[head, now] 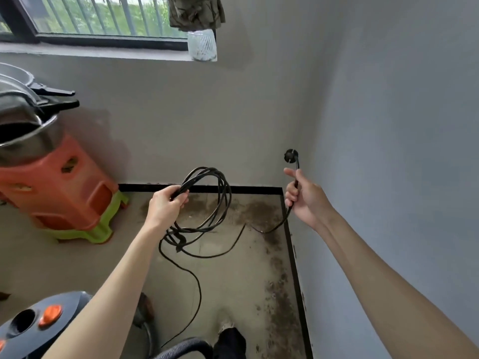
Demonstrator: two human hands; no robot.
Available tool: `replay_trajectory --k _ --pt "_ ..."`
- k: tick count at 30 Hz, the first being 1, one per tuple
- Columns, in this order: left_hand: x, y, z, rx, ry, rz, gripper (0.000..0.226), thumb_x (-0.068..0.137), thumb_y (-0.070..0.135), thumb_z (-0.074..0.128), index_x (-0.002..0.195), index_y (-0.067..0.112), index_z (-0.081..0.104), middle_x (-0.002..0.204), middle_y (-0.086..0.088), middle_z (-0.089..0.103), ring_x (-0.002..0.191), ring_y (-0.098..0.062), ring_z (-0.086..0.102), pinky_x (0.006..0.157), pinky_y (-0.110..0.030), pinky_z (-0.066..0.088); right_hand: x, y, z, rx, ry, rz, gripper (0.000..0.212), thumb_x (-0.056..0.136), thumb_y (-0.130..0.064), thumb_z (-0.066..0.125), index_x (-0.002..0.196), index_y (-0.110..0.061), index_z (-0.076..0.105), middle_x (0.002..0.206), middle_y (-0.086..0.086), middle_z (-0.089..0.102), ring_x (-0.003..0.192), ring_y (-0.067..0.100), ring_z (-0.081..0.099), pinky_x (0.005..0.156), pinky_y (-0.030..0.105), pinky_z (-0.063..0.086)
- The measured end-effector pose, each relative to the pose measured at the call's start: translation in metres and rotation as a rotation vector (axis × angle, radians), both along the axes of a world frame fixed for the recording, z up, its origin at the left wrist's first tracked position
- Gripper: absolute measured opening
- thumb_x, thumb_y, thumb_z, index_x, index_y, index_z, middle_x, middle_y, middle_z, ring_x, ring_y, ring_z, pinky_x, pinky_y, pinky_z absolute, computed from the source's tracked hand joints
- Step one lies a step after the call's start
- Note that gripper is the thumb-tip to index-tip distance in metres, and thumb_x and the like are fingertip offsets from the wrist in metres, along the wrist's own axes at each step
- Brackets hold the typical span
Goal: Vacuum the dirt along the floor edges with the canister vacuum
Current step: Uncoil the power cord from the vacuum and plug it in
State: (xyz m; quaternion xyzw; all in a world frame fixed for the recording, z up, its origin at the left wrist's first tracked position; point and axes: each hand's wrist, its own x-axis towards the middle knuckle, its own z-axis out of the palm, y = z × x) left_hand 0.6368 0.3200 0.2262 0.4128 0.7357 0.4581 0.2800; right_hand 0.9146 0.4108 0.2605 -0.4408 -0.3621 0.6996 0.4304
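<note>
Cord between both gripping hands

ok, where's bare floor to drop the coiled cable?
Free: pale floor between the stacked orange and green plastic stools and the grey canister vacuum. Crowded: the corner strip along the black skirting, covered in dark dirt, with the black power cable trailing down the middle.

**One head camera looking down into a room corner**

A single wide-angle view is looking forward and down from the person's head, facing the corner where two walls are meeting the black skirting. Both forearms are reaching away from the lens, filling the lower frame. The floor is lying well below, and a window sill is crossing the top-left edge.
</note>
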Motion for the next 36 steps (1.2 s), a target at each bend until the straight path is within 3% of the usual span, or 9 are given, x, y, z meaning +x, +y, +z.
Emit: replay_trajectory --k 3,8,13,16,20,22,25,29,36 --pt "-0.019 0.048 -0.02 -0.094 0.026 -0.035 0.012 0.092 0.012 0.059 0.088 0.021 0.064 0.074 0.003 0.064 0.073 -0.017 0.058 0.077 -0.032 0.048 -0.03 0.059 -0.019 -0.065 0.026 0.0 0.025 0.108 -0.025 0.034 0.108 -0.019 0.059 0.046 -0.007 0.03 0.042 0.009 0.03 0.053 0.025 0.025" --pt "-0.045 0.116 -0.054 -0.264 0.121 -0.065 0.01 0.092 0.022 0.058 0.082 0.019 0.062 0.062 0.005 0.056 0.06 -0.013 0.05 0.058 -0.023 0.039 -0.069 0.136 -0.056 -0.201 0.075 0.012 0.028 0.103 -0.001 0.034 0.099 -0.005 0.061 0.068 0.001 0.049 0.057 0.01 0.045 0.057 0.023 0.034" --pt "-0.051 0.164 -0.097 -0.446 0.143 -0.091 0.009 0.091 0.015 0.058 0.089 0.016 0.067 0.071 -0.003 0.064 0.071 -0.019 0.058 0.061 -0.021 0.039 -0.084 0.182 -0.105 -0.35 0.038 -0.02 0.019 0.108 -0.017 0.033 0.12 -0.014 0.048 0.061 0.002 0.041 0.045 0.011 0.036 0.052 0.025 0.028" --pt "-0.058 0.19 -0.133 -0.536 0.136 -0.08 0.012 0.091 0.014 0.057 0.093 0.012 0.069 0.073 -0.007 0.065 0.078 -0.024 0.058 0.065 -0.028 0.04 -0.085 0.208 -0.144 -0.402 0.011 -0.028 0.024 0.107 -0.009 0.034 0.127 -0.02 0.043 0.059 0.003 0.048 0.053 0.015 0.042 0.058 0.028 0.035" --pt "-0.061 0.219 -0.197 -0.671 0.106 -0.091 0.014 0.09 0.012 0.057 0.094 0.01 0.07 0.078 -0.013 0.068 0.075 -0.025 0.058 0.066 -0.03 0.042 -0.087 0.238 -0.208 -0.495 -0.095 -0.001 0.024 0.1 0.006 0.038 0.104 -0.007 0.058 0.077 0.009 0.061 0.066 0.018 0.058 0.066 0.027 0.046" --pt "-0.056 0.224 -0.237 -0.736 0.091 -0.084 0.013 0.09 0.012 0.057 0.093 0.008 0.07 0.075 -0.01 0.067 0.071 -0.021 0.055 0.061 -0.027 0.039 -0.092 0.252 -0.246 -0.539 -0.2 0.031 0.024 0.102 0.001 0.037 0.096 -0.007 0.059 0.074 0.007 0.058 0.063 0.016 0.051 0.06 0.024 0.04" --pt "-0.05 0.229 -0.298 -0.81 0.075 -0.102 0.015 0.092 0.013 0.059 0.098 0.007 0.071 0.077 -0.01 0.068 0.074 -0.023 0.057 0.065 -0.027 0.037 -0.098 0.266 -0.305 -0.573 -0.314 0.057 0.026 0.108 -0.015 0.033 0.105 -0.007 0.057 0.066 0.003 0.05 0.056 0.012 0.039 0.053 0.021 0.031" --pt "-0.057 0.236 -0.371 -0.922 0.118 -0.109 0.016 0.092 0.013 0.059 0.101 0.008 0.071 0.075 -0.008 0.062 0.079 -0.029 0.057 0.065 -0.025 0.032 -0.108 0.271 -0.374 -0.625 -0.283 0.097 0.022 0.108 -0.013 0.032 0.114 -0.013 0.054 0.063 0.003 0.045 0.056 0.013 0.038 0.056 0.023 0.032" --pt "-0.067 0.261 -0.474 -1.201 0.143 -0.283 0.021 0.091 0.006 0.051 0.105 0.005 0.067 0.102 -0.019 0.068 0.096 -0.035 0.061 0.076 -0.032 0.045 -0.124 0.274 -0.463 -0.794 -0.223 0.146 0.021 0.103 -0.008 0.044 0.094 -0.012 0.062 0.077 0.008 0.064 0.072 0.019 0.063 0.077 0.03 0.052"
